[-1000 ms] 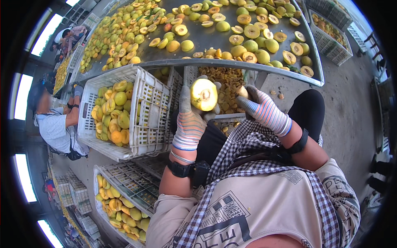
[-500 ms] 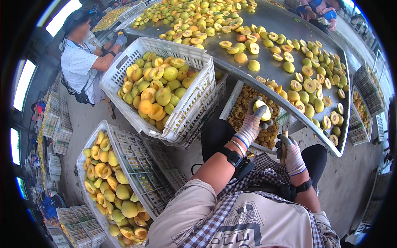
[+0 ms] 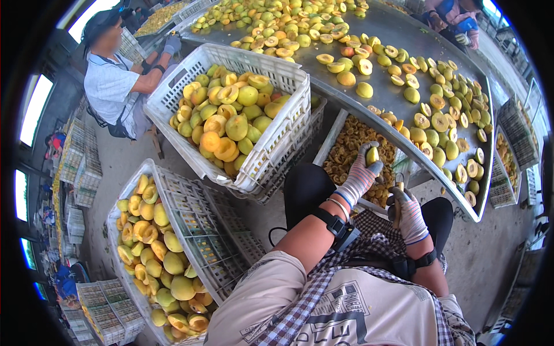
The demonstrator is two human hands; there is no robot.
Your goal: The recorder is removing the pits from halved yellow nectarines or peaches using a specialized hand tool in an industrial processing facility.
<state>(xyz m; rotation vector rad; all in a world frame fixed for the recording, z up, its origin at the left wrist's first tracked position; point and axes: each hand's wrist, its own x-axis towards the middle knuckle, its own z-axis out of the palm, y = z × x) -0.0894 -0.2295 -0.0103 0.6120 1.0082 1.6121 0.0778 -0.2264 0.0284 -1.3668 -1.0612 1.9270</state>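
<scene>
My left hand [image 3: 362, 173], in a striped glove with grey fingertips, grips a yellow-green peach half [image 3: 373, 154] over a crate [image 3: 330, 138] of brown pits and scraps. Only the fruit's edge shows; fingers hide its rest. Lower and to the right, my right hand [image 3: 411, 216], gloved the same way, is closed round the wooden handle of a pitting tool [image 3: 399, 187]. A small metal loop at the tool's top points away from me. Hand and tool are apart from the fruit. Beyond both hands, a metal table [image 3: 381, 112] carries many halved peaches [image 3: 438, 121].
Left of my knees, a white crate [image 3: 271, 150] full of peach halves tops a stack. A second filled crate [image 3: 124, 254] stands nearer, beside an upright crate wall. A person [image 3: 112, 81] works at the left; another [image 3: 456, 26] sits across the table. More crates [image 3: 505, 167] stand at right.
My left hand has turned the peach half, so its cut face no longer shows, and has shifted slightly nearer me. My right hand keeps its hold on the tool. The view has shifted slightly.
</scene>
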